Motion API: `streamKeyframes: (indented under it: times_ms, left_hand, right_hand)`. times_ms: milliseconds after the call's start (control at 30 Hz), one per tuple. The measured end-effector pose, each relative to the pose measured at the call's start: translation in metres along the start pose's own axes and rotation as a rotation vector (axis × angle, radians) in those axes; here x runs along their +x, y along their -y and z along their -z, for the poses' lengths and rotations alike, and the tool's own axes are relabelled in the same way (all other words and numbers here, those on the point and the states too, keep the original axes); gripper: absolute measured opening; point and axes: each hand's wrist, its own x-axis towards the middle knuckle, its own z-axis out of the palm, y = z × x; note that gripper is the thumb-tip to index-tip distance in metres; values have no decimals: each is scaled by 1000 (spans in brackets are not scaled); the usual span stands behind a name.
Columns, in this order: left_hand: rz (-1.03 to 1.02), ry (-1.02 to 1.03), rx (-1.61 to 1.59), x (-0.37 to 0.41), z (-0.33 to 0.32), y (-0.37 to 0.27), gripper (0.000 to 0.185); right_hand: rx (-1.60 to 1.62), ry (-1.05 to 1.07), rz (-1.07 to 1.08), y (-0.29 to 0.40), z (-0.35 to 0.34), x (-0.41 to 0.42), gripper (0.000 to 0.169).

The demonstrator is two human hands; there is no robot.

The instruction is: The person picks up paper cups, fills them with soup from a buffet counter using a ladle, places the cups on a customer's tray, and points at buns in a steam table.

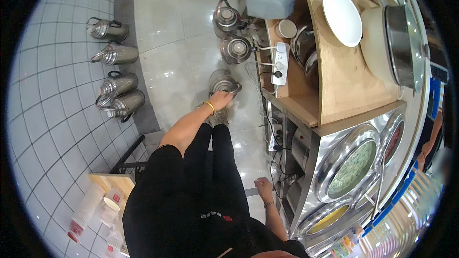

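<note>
A metal thermos flask stands on the floor just ahead of my feet. My left hand, with a gold bangle at its wrist, grips the flask's handle from above; the hand covers part of the grip. Beyond it are two electric kettles with light lids and dark handles, side by side near the counter base. My right hand hangs low beside my leg, close to the counter's open shelving. Its fingers are curled in, and no object shows in them.
Several metal thermos flasks line the tiled wall at left. A power strip with plugs is on the wooden shelf; cables trail below. Round food wells, a pot and a white plate occupy the counter. Stacked cups lie lower left.
</note>
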Motion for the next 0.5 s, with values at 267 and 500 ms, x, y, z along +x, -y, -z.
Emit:
streamKeyframes:
  times_ms: [267,500]
  left_hand:
    - [-114,-44,-161,75,-14,-32,43]
    - [-146,-196,-208,79,-65,-24,37]
  right_hand:
    - [299,49,-271,-28,-27,-24,21]
    - [563,83,-309,-10,-37,-12,15]
